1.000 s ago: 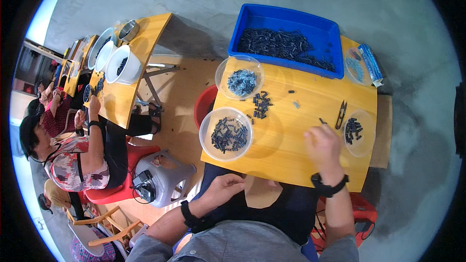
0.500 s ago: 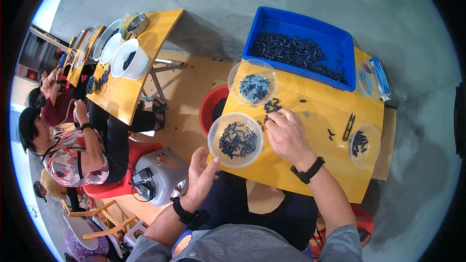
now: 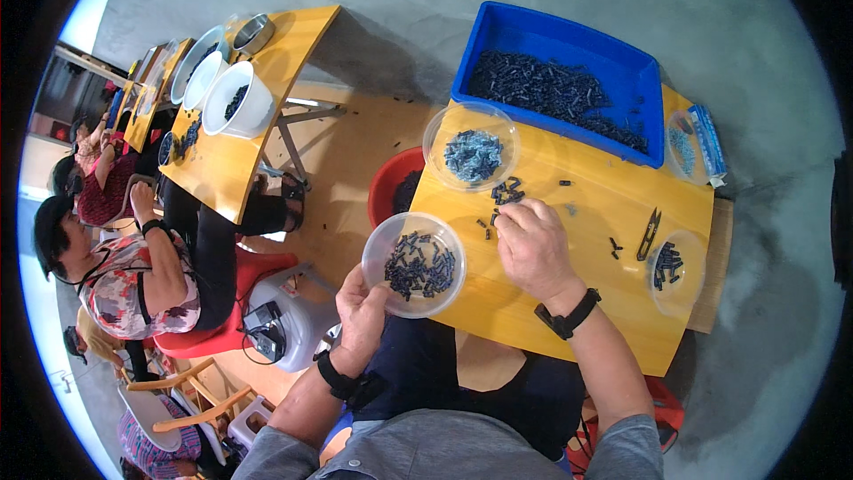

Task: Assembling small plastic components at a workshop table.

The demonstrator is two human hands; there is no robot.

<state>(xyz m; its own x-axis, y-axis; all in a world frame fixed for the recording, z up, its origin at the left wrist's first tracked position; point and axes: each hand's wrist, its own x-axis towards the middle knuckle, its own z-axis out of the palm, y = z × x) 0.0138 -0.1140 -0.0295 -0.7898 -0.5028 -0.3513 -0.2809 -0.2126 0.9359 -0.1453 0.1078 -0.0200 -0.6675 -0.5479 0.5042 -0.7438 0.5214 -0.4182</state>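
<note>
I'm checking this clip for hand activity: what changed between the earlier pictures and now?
The left hand rose from above the lap and took hold of the clear tub of black pieces, which shifted left. The right hand went left, from near the thread snips to the loose black pieces. The blue bin and snips stayed put.

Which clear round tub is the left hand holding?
The tub of black pieces by the near left corner of the table; the left hand grips its rim, and no hand touches the others.
</note>
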